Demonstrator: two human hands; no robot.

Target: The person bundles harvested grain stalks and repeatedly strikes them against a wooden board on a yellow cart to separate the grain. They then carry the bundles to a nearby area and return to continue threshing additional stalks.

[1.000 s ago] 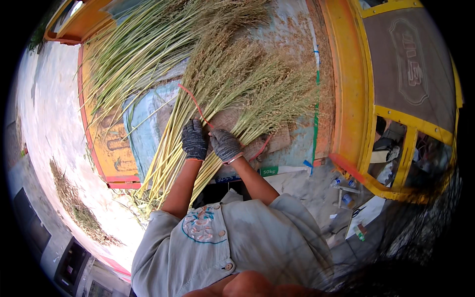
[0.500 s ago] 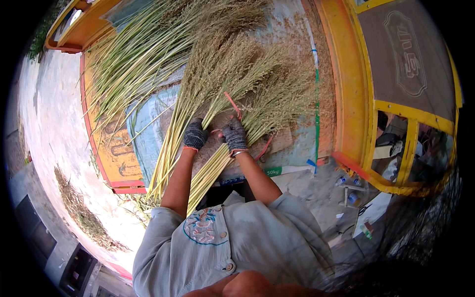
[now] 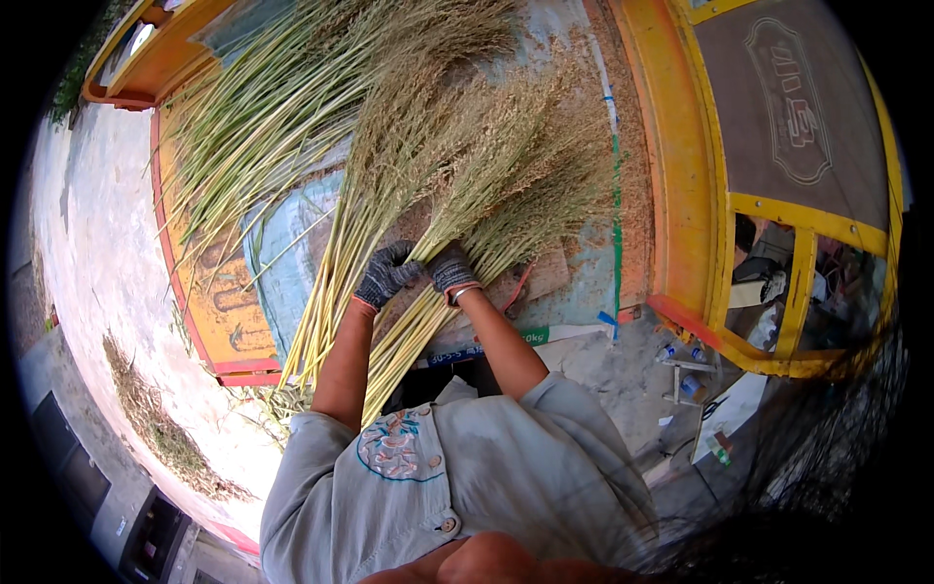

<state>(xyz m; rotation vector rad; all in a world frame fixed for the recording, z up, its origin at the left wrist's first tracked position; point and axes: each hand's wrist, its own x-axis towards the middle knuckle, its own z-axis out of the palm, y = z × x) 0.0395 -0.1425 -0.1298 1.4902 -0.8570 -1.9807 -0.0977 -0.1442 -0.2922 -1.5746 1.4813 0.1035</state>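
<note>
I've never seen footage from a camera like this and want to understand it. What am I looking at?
There's no robot here, just a person's two hands at work. The view comes from a wide fisheye camera worn on the head, the left of a pair, looking down; that is why straight edges bend.

The right hand, in a dark knit glove, grips a bundle of stalks. The left hand, also gloved, is close beside it, its fingers at the stalks; how firmly they hold is hard to tell.

Seed heads fan out beyond the hands. A pile of green stalks lies at the upper left, and a light blue sheet shows below it.
</note>
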